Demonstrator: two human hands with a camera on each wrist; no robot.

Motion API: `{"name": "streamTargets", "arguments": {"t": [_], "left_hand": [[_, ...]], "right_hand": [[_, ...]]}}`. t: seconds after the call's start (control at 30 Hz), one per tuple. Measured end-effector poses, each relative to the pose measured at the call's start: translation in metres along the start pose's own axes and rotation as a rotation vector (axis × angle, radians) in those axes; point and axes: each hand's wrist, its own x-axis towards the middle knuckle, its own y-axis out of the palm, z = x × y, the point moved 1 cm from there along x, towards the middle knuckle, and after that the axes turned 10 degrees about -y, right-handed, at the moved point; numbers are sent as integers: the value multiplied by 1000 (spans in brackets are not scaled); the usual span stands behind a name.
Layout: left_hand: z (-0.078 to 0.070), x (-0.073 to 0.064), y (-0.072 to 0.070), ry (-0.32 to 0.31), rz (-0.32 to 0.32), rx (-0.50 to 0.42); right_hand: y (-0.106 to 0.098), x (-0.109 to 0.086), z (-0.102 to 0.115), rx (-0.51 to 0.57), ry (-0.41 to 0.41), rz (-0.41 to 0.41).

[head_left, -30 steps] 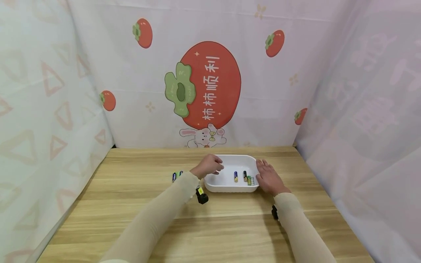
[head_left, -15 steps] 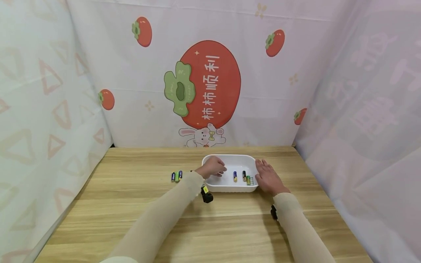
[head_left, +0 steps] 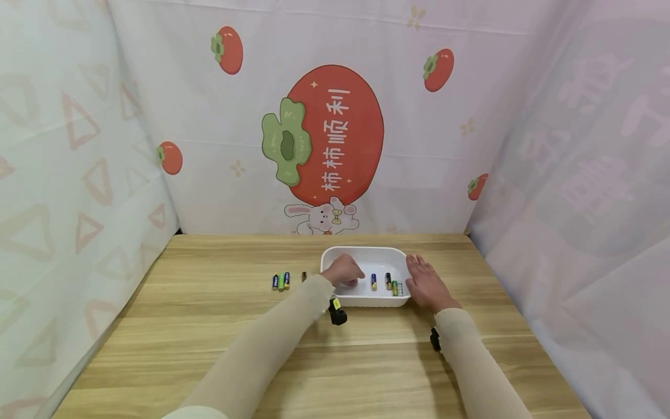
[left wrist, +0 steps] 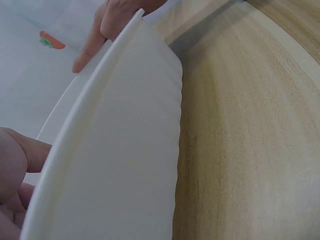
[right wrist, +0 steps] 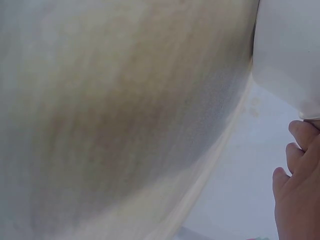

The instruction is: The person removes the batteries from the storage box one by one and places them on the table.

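just below the head frame's centre, the left hand point(head_left: 342, 271) is inside the white tray point(head_left: 361, 302), pinching or not i cannot tell, left of four batteries point(head_left: 374, 283), while the right hand point(head_left: 430, 284), fingers straight, touches the tray's right side.

Before me, one tabletop point(head_left: 377, 361), pale wood grain, streaked lengthwise. Behind it I have one white backdrop point(head_left: 419, 139), lightly creased, printed: one large red persimmon point(head_left: 366, 134) with green calyx and white characters; one white rabbit point(head_left: 320, 218) with yellow bow, beneath; four small persimmons point(head_left: 231, 51), scattered; faint four-petalled motifs point(head_left: 416, 17). To my left, one pale cloth point(head_left: 47, 174), rounded triangles. To my right, one greyish-pink cloth point(head_left: 581, 221), faded lettering.
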Motion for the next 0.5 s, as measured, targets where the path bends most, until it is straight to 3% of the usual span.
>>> {"name": "streamTargets", "arguments": {"t": [0.27, 0.5], "left_hand": [[-1, 7, 11, -50, 12, 16], [-4, 18, 19, -31, -18, 37]], "right_hand": [[4, -1, 0, 2, -19, -10], [1, 0, 0, -8, -8, -5]]}}
